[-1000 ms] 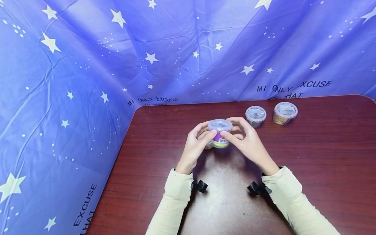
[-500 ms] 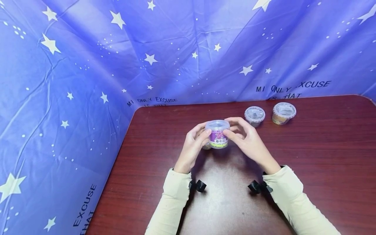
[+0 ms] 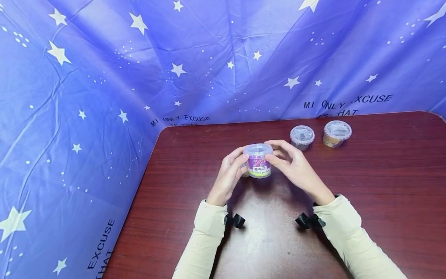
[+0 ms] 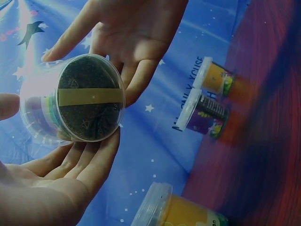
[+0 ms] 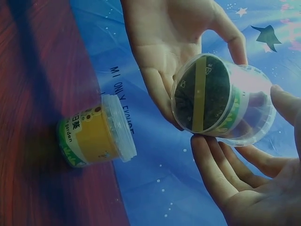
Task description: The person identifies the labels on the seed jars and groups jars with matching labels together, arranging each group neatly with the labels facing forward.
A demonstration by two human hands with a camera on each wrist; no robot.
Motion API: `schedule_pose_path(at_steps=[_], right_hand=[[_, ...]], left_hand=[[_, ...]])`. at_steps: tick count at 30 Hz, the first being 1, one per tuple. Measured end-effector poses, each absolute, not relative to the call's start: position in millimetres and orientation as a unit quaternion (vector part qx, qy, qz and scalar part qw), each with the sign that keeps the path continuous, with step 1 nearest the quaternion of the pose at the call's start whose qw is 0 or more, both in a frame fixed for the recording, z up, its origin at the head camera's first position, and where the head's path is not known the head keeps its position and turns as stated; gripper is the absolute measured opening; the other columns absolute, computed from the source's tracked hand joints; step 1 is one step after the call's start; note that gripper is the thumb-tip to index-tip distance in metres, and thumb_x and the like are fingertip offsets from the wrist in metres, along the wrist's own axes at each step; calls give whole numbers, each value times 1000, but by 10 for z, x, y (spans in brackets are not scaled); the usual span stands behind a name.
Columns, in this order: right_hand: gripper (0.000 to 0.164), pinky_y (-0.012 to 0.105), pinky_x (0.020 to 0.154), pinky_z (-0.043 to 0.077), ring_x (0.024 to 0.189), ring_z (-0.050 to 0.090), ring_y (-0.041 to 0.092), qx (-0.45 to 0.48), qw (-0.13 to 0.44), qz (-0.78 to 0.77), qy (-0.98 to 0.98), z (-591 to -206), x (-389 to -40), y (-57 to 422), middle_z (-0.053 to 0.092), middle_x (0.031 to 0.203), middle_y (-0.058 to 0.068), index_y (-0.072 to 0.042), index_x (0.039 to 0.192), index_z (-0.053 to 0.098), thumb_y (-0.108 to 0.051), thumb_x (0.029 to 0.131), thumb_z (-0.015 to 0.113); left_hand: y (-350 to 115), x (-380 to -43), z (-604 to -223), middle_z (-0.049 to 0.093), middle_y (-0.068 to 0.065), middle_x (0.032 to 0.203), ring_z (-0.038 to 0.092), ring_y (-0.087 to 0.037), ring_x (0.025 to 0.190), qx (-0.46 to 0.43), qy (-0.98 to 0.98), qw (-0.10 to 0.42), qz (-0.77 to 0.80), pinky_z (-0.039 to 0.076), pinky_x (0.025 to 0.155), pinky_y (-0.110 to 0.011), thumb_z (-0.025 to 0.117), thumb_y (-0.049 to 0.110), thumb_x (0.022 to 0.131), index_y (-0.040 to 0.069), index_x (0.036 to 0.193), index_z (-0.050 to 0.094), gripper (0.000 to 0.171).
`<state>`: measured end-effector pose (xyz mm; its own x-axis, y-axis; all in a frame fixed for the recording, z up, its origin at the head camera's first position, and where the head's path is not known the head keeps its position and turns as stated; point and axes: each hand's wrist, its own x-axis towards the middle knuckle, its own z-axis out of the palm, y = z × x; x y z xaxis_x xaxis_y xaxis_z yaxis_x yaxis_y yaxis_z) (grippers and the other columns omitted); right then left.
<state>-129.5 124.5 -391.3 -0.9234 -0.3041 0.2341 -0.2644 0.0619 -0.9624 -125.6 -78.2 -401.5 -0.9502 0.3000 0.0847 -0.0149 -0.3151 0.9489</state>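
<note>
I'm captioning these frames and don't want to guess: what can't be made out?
- Left wrist: the near cup is cut off by the bottom edge.
- Left wrist: the far purple cup has print too small and blurred to read.
- Left wrist: glare washes out part of the held cup.
- Head: the near cup is mostly hidden behind the left hand and held cup.
- Right wrist: the right hand is cut off by the right edge.
</note>
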Motion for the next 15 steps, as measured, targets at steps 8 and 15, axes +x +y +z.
schedule_pose_path(at_steps=[8,15], right_hand=[[39,25,82,57,102,66,10,-192,9,-650,735,-3889,-1300,1227,64,116,9,-5,134,55,-15,97,64],[41,23,83,56,105,65,9,-190,-6,-646,739,-3885,-1373,1172,62,123,14,-4,134,55,-14,96,66]], left_hand=[[-817,-1270,-3993,61,-13,125,64,-15,105,131,589,91,792,53,92,-29,54,25,98,-4,137,51,49],[-876,-1308,-3961,65,-9,118,62,-12,106,86,631,45,770,51,99,-32,59,19,97,-2,133,57,42]])
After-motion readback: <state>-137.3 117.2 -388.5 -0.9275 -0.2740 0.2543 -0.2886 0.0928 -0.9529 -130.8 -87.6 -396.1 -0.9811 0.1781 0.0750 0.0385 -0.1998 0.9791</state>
